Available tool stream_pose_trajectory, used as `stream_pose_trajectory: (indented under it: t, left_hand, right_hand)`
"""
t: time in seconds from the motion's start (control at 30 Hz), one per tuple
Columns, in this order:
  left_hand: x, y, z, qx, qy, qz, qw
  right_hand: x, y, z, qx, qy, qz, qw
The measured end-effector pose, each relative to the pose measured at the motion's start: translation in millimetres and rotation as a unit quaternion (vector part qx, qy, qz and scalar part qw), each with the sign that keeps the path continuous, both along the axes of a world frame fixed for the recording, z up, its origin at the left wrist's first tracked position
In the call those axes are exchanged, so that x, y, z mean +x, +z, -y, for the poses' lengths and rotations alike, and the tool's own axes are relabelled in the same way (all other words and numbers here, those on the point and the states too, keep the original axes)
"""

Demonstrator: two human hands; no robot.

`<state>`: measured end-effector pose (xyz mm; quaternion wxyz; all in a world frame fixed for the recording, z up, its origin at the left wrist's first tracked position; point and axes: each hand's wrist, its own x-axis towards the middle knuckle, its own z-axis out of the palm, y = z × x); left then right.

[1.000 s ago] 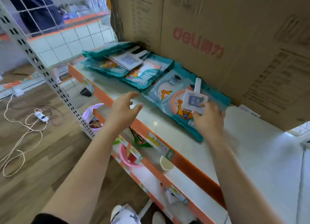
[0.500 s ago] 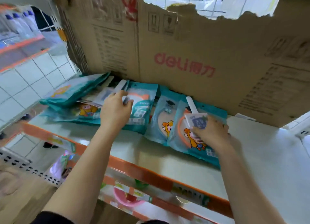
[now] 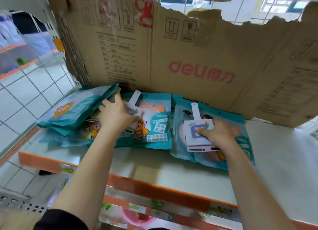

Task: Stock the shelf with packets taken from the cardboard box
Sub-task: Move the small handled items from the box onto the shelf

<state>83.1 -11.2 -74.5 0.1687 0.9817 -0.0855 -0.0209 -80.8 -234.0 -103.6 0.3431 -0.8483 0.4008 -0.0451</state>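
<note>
We look down on a white shelf [image 3: 154,162] with an orange front strip [image 3: 154,190]. It is backed by a torn brown cardboard panel [image 3: 172,45] printed with a red "deli" logo. 2 bare forearms reach in from below, and a black sleeve [image 3: 60,219] shows at the left elbow.

The right hand [image 3: 218,133] grasps a white packet stack [image 3: 196,126]. The thumb presses on the blue printed face of the top card, and the fingers curl round its right side. We count at least 2 more card edges under the top one. The long hang tab points away toward the panel. This stack lies on the right teal packets [image 3: 240,124], 2 overlapping pouches flat on the shelf, with their near ends short of the front strip.

The left hand [image 3: 117,114] lies palm down over a second white packet [image 3: 135,99], whose hang tab sticks out past the knuckles toward the panel. The fingertips reach into the dark gap under the left teal pile [image 3: 77,107], where the top pouch sits tilted with its far edge raised. We cannot tell whether this hand clasps the card or only rests on it.

The middle teal packet [image 3: 154,126] lies flat just beside the right teal packets, showing a cartoon figure and white Chinese print. The left thumb lies over its left part.

Below, blurred, a lower shelf carries a pink bowl [image 3: 136,217].
</note>
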Motion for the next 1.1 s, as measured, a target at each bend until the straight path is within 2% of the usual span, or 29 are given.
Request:
stream_pose_trajectory:
  t: [0.1,0.23,0.4,0.6,0.73,1.1]
  left_hand:
    - [5,-2,1,-0.145,0.015,-0.020,0.989]
    - [6,2,2,-0.313,-0.055,-0.018,0.948]
    - [-5,11,16,-0.435,-0.082,-0.088,0.892]
    - [-33,15,27,-0.481,-0.114,-0.125,0.860]
    - [-60,18,42,-0.503,-0.142,-0.150,0.839]
    - [-191,15,129,-0.498,-0.209,-0.215,0.814]
  right_hand:
    - [-4,0,4,-0.018,-0.007,0.011,1.000]
    - [-12,1,3,0.013,-0.015,0.019,1.000]
    - [-28,4,-3,0.076,-0.054,0.117,0.989]
    - [-50,10,-5,0.139,-0.102,0.266,0.948]
    - [-75,13,-2,0.177,-0.145,0.319,0.920]
    - [-220,21,24,0.138,-0.211,0.383,0.889]
